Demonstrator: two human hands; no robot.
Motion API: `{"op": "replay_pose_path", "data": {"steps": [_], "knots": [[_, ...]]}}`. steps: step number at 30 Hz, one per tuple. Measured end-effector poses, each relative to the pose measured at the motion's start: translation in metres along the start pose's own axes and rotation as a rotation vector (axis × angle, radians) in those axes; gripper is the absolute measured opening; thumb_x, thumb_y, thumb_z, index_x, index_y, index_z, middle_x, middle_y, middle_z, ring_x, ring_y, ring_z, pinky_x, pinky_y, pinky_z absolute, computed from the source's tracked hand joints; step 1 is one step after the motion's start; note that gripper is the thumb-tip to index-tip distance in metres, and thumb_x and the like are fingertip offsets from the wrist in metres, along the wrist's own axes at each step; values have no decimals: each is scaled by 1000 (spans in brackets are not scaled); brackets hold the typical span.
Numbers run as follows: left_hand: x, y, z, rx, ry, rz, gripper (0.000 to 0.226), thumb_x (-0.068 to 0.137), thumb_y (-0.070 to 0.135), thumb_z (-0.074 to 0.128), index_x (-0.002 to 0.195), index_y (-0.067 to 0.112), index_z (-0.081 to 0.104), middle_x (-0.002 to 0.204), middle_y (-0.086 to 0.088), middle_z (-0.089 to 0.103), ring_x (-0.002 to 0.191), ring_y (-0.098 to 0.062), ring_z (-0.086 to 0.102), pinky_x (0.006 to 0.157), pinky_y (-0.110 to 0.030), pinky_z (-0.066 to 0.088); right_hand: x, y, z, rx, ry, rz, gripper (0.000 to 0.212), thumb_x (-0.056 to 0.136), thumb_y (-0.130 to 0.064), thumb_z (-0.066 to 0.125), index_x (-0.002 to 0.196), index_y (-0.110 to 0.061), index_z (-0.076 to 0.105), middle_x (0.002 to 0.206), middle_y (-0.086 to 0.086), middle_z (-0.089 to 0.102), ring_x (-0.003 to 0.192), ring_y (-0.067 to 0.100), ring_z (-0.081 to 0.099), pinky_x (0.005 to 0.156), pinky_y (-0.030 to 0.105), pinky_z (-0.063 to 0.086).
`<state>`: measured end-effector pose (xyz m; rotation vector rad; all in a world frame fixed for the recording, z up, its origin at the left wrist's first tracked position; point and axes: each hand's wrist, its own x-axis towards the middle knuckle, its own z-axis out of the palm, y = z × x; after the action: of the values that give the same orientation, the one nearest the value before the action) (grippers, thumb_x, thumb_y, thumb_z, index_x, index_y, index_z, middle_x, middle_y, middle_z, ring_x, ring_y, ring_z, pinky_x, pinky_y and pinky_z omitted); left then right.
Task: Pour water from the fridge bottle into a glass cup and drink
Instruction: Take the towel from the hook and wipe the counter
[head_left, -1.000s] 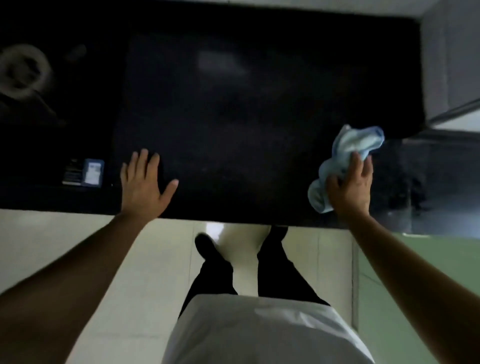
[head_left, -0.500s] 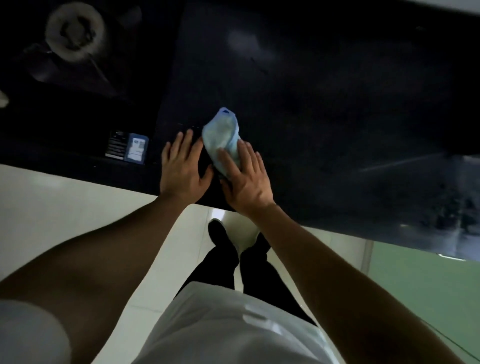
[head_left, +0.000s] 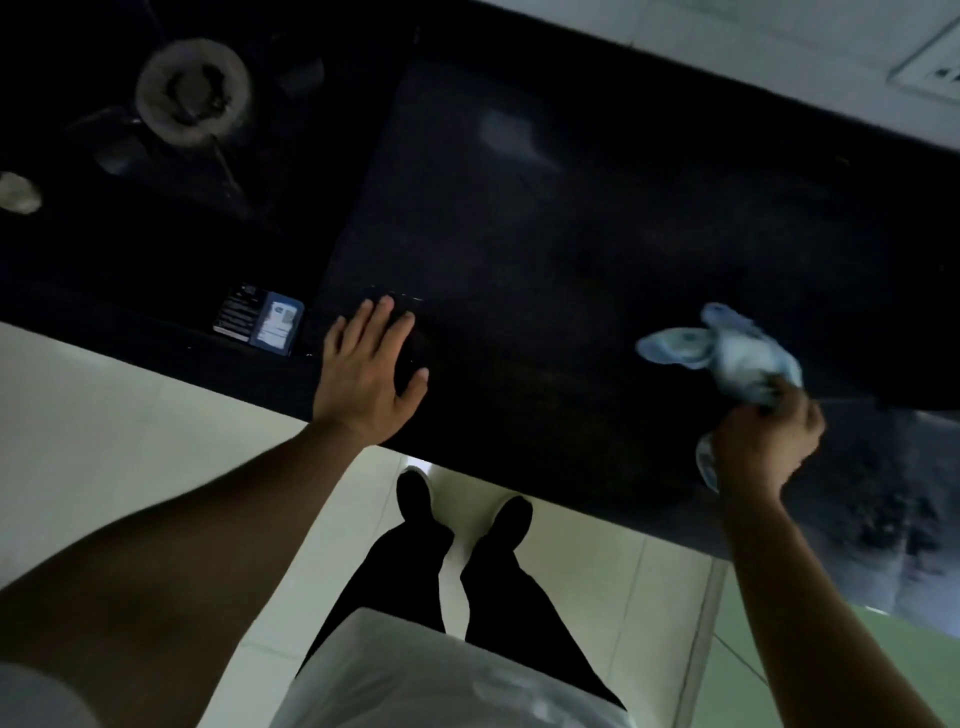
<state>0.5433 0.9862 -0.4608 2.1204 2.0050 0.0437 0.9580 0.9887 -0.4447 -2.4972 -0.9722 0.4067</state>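
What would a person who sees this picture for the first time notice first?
Probably the pale blue cloth, bunched in the right hand above the dark countertop at the right. Next, the left hand lies flat and open near the counter's front edge, beside a small blue card.

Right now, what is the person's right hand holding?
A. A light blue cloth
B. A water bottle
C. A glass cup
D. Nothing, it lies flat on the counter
A: the right hand is closed around a crumpled light blue cloth over the dark counter, while the left hand rests flat and open near the counter's edge.
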Motion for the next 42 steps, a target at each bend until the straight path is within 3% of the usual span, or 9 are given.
{"op": "replay_pose_path", "data": {"steps": [2,5,13,20,27,32,36,40,42], "knots": [[0,0,-1,2,-9,-3,68,89,52,46,148,19,39,161,-10,31,150,-30,23,121,-52,16,19,-40,18,27,37,100,66,86,-36,44,147,-13,40,145,24,43,135,44,40,111,52,32],[1,-1,-1,-1,-23,-11,68,90,53,47,149,21,37,162,-9,28,151,-29,20,122,-51,14,29,-113,64,-66,-24,-79,82,88,-62,47,155,-20,25,154,26,32,141,42,32,116,59,23],[-1,-3,2,-36,-4,-15,75,94,59,41,149,9,36,160,-16,31,150,-31,24,122,-50,17,-27,-268,177,-246,-416,-878,65,83,-66,51,138,-32,45,155,10,39,150,35,21,118,62,7],[0,-3,1,-202,70,-252,90,95,67,18,149,-4,30,160,-26,26,149,-39,21,123,-50,18,-123,-210,160,-90,-550,-1170,47,81,-44,56,120,-20,64,143,11,56,144,35,36,117,63,14],[-2,-6,1,-245,83,-201,89,94,69,29,153,2,26,161,-23,25,151,-36,19,124,-49,16,-178,-101,97,-184,-617,-1259,41,86,-41,58,122,-22,62,141,2,57,147,30,31,118,62,16],[1,-6,5,-200,64,-204,81,93,58,43,153,5,25,162,-21,24,152,-36,15,124,-51,14,-117,21,24,-160,-260,-817,35,82,-31,59,111,-14,66,136,22,56,134,49,39,109,62,31],[1,-5,5,-154,58,-185,77,94,56,45,152,8,29,162,-22,23,151,-38,16,124,-51,12,-46,116,-51,-339,53,-221,49,87,-38,52,131,-17,54,136,36,46,125,53,43,108,55,30],[2,-2,4,-109,69,-183,75,95,57,42,150,7,31,161,-23,24,150,-38,18,123,-52,14,-8,101,-61,-349,143,478,68,80,-63,30,140,-31,36,144,27,43,132,48,41,109,65,28],[2,-2,5,-93,71,-186,75,95,58,40,149,7,32,160,-24,25,150,-39,19,122,-53,14,1,61,-37,-330,208,531,78,80,-68,22,146,-28,34,144,26,43,130,47,43,108,63,29]]}}
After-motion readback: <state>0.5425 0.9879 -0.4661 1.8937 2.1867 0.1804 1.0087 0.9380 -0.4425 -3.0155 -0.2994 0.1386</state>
